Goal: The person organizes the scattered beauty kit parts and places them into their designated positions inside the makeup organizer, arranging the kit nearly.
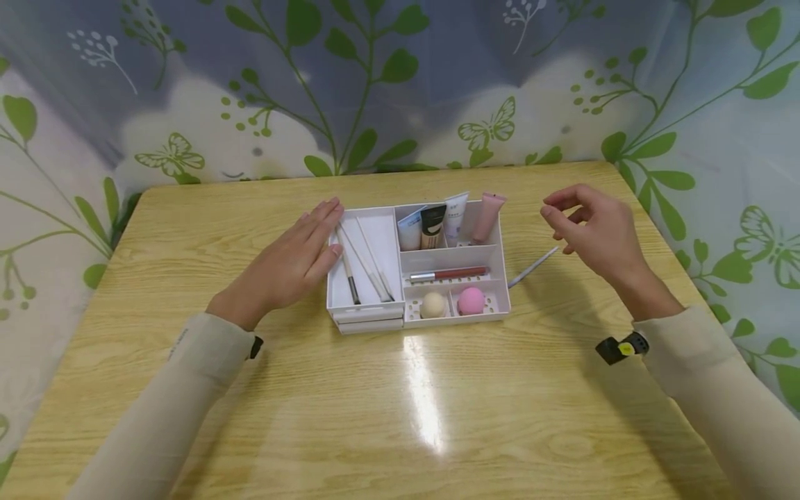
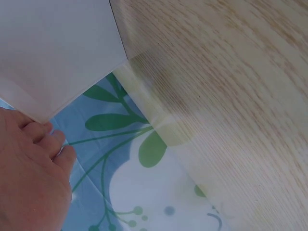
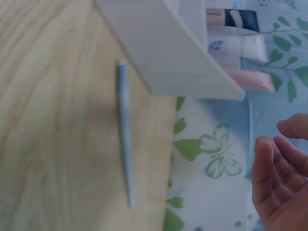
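A white desktop organizer (image 1: 384, 232) stands on the table, holding cosmetics. My left hand (image 1: 294, 257) rests against its left wall, fingers extended; in the left wrist view fingertips touch the white side (image 2: 57, 53). Slim brushes (image 1: 352, 278) lie in the left compartment, partly hidden by that hand. Squeeze tubes, one pink (image 1: 487, 217) and one black (image 1: 432, 226), stand in the back right compartments. A red lip gloss tube (image 1: 453, 274) lies in the middle one. My right hand (image 1: 596, 226) hovers right of the organizer, fingers loosely bent, holding nothing. Below it, a thin pale pencil-like stick (image 3: 125, 134) lies on the table.
A beige ball (image 1: 432, 305) and a pink ball (image 1: 471, 301) sit in the organizer's front right compartments. Drawer fronts (image 1: 369, 325) show at its lower left. A leaf-patterned curtain (image 1: 387, 90) hangs behind and beside the wooden table (image 1: 281, 417).
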A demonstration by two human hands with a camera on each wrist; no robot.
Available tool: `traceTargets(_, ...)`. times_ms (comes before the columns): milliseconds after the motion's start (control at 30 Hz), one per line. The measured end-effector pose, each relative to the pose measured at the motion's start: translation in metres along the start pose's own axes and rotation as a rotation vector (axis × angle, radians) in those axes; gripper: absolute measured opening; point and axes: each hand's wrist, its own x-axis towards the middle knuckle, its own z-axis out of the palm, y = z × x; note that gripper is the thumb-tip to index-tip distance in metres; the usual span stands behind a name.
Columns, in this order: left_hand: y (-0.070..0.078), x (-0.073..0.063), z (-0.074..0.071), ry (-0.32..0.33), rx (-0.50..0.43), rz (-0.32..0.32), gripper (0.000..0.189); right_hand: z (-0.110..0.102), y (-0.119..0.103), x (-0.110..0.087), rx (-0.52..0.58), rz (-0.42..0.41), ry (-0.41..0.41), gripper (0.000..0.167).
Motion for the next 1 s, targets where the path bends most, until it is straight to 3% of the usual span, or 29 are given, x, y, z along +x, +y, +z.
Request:
traceTargets(467,-0.001,0.000,0.000,-0.003,0.001,0.006,0.071,0.018,0.045,-0.003,-0.068,0.075,-0.204,0.037)
traceTargets(767,-0.001,0.000,0.000,-0.009,-0.002,0.001,0.071,0.026,0.053,-0.002,-0.163,0.093,-0.375,0.037)
traceTargets(1000,-0.001,0.000,0.000,-0.007,-0.006,0.003,0.071,0.030,0.055,-0.002,-0.175,0.088,-0.415,0.035)
